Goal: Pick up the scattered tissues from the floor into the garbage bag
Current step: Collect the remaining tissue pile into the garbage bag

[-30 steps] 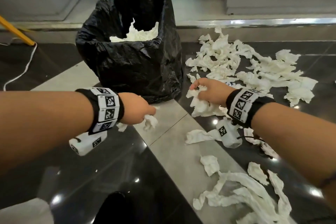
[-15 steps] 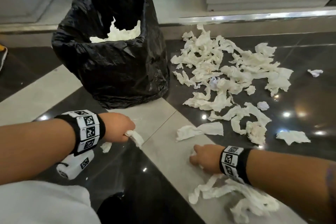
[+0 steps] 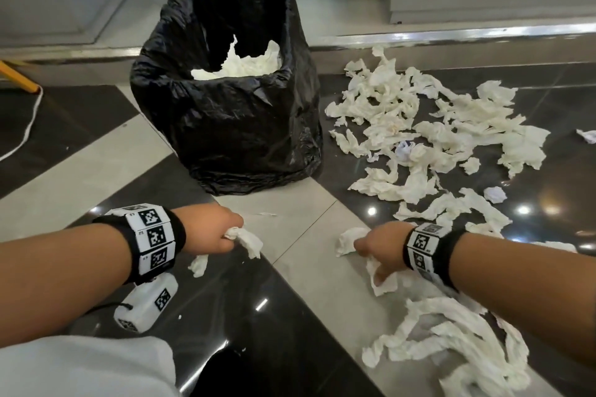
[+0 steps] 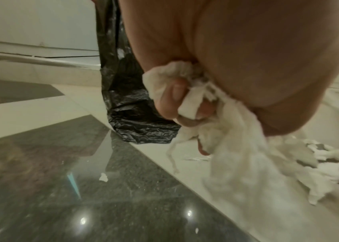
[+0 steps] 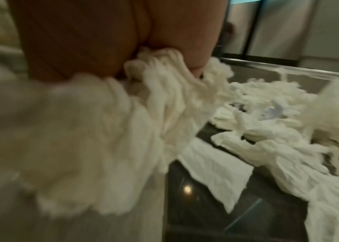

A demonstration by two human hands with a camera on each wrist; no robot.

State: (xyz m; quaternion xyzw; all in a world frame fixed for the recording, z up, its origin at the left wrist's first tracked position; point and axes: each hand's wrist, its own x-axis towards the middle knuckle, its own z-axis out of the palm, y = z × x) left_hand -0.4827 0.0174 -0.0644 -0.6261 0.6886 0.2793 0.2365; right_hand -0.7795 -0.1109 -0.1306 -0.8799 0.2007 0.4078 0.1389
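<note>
A black garbage bag point(image 3: 238, 126) stands open on the floor with white tissues point(image 3: 245, 66) piled inside. My left hand point(image 3: 214, 232) is below it and grips a crumpled tissue point(image 3: 246, 240) whose ends hang down; the left wrist view shows the fingers point(image 4: 173, 96) curled round that tissue point(image 4: 232, 147). My right hand point(image 3: 379, 246) grips a wad of tissue point(image 3: 350, 240) just above the floor, and its wrist view shows tissue point(image 5: 164, 91) bunched under the palm. Many scattered tissues point(image 3: 429, 135) lie to the right of the bag.
A long tangle of tissue point(image 3: 451, 338) lies on the pale tile strip under my right forearm. A metal threshold point(image 3: 451, 39) runs along the back. A white cord point(image 3: 29, 126) and a yellow bar point(image 3: 16, 77) are at the far left. Dark glossy tiles point(image 3: 245, 316) lie between my arms.
My right hand came down from the pile beside the bag to the tissues near me and has closed on a wad. My left hand keeps holding its tissue.
</note>
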